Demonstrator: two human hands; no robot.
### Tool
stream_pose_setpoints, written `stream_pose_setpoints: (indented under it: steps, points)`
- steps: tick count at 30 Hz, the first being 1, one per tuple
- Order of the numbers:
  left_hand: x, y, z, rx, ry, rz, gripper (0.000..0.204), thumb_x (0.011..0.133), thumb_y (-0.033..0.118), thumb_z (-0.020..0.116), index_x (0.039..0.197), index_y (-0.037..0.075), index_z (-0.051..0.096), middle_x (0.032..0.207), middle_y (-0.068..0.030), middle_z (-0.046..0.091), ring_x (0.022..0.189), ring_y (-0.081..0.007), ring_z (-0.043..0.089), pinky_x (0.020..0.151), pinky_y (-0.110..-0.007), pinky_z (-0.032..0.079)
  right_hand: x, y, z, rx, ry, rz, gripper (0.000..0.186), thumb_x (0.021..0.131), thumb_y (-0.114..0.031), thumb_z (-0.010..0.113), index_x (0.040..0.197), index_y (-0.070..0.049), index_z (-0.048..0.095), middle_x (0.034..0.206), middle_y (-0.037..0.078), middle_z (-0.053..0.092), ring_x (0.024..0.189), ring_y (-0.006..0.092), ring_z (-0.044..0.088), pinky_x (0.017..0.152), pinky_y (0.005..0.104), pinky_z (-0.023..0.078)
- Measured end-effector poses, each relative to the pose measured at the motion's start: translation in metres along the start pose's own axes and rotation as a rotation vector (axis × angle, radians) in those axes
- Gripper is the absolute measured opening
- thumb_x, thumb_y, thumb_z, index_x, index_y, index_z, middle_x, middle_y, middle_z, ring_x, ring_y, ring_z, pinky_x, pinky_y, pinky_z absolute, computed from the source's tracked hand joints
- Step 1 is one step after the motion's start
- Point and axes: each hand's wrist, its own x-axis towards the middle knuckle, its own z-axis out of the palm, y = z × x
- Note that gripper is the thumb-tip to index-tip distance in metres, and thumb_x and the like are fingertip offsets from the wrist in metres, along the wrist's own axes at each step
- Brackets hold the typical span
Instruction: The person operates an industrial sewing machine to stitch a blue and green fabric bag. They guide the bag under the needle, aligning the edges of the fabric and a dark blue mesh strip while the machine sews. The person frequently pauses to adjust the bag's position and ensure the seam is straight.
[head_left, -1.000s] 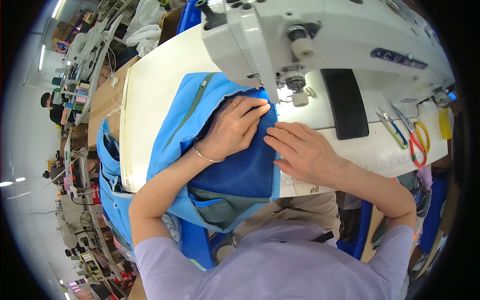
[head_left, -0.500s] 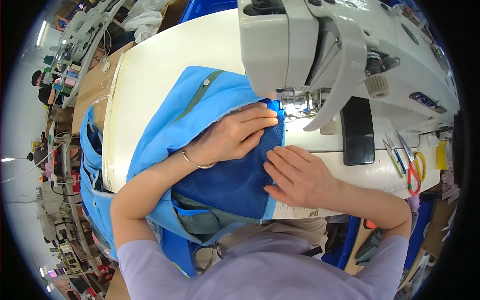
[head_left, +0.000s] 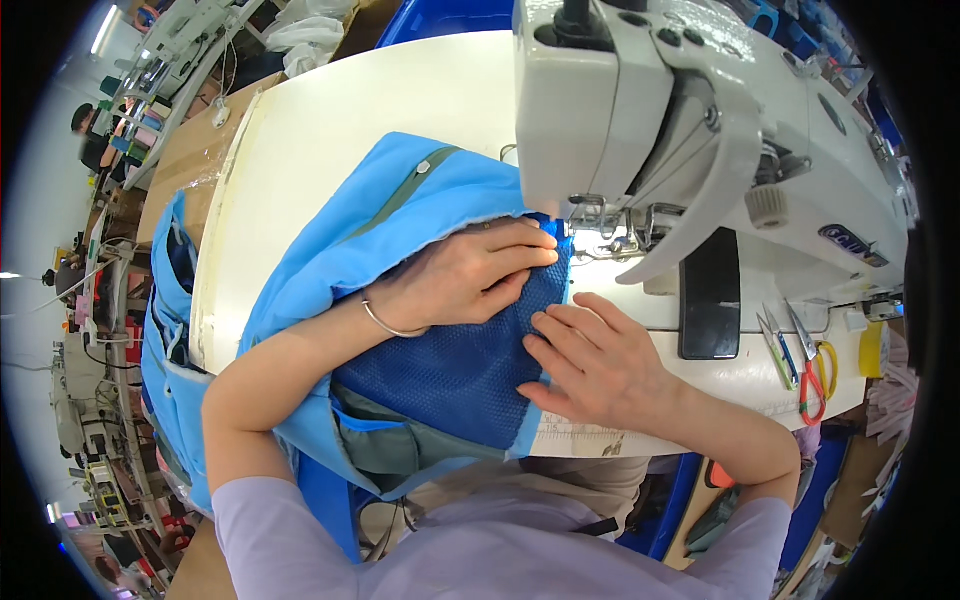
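A blue fabric bag piece with dark blue mesh, light blue cloth and a grey-green strip lies on the sewing table. Its light blue edge runs up to the needle area of a white sewing machine. Stretched across the mesh, my left hand lies flat with its fingertips close to the presser foot; the light blue cloth partly covers its back. My right hand rests lower on the right edge, fingers apart and slightly bent, fingertips touching the mesh. Neither hand's fingers wrap round anything.
Right of the needle lies a black phone-like slab. Beyond it are red-and-yellow-handled scissors, slim snips and a yellow tape roll. More light blue bag cloth hangs at the left. A blue bin stands behind the table.
The view has shifted slightly, so the machine sits lower and further right in it. My right hand's fingers have lifted or spread a little; my left hand stays on the mesh.
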Motion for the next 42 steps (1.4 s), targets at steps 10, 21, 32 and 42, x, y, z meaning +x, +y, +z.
stream_pose_setpoints:
  steps: [10, 21, 32, 42]
  points:
    - [0.012, -0.004, 0.000, 0.036, 0.000, -0.014, 0.026, 0.087, 0.003, 0.068, 0.112, 0.001, 0.073, 0.122, -0.0116, 0.069, 0.109, -0.0307, 0.068, 0.092, -0.039, 0.057, 0.001, 0.008, 0.000, -0.036, 0.011, 0.015, 0.044, 0.078, -0.033, 0.081, 0.101, 0.003, 0.072, 0.110, 0.017, 0.069, 0.107, 0.0305, 0.064, 0.097, 0.0441, 0.053]
    - [0.009, 0.001, 0.006, 0.089, 0.062, -0.046, 0.025, 0.085, 0.004, 0.069, 0.109, 0.002, 0.073, 0.117, -0.0087, 0.069, 0.107, -0.0295, 0.067, 0.090, -0.040, 0.057, -0.001, 0.008, -0.001, 0.010, 0.008, 0.060, 0.039, 0.076, -0.027, 0.085, 0.103, -0.003, 0.071, 0.116, 0.014, 0.069, 0.110, 0.0296, 0.066, 0.094, 0.0438, 0.055]
    - [0.007, 0.005, 0.027, 0.109, 0.254, -0.064, 0.025, 0.084, 0.001, 0.070, 0.108, 0.002, 0.075, 0.113, -0.0136, 0.073, 0.102, -0.0327, 0.070, 0.090, -0.040, 0.057, 0.001, 0.012, -0.005, 0.012, 0.068, 0.032, 0.029, 0.074, -0.021, 0.083, 0.091, -0.001, 0.072, 0.106, 0.013, 0.069, 0.102, 0.0278, 0.066, 0.086, 0.0404, 0.056]
    - [0.011, 0.003, 0.027, 0.074, 0.266, -0.111, 0.023, 0.084, 0.002, 0.071, 0.106, 0.001, 0.076, 0.111, -0.0164, 0.075, 0.104, -0.0343, 0.071, 0.093, -0.040, 0.058, -0.002, 0.015, 0.004, -0.030, 0.136, 0.051, 0.025, 0.074, -0.016, 0.082, 0.091, 0.000, 0.073, 0.105, 0.013, 0.071, 0.102, 0.0281, 0.068, 0.083, 0.0396, 0.057]
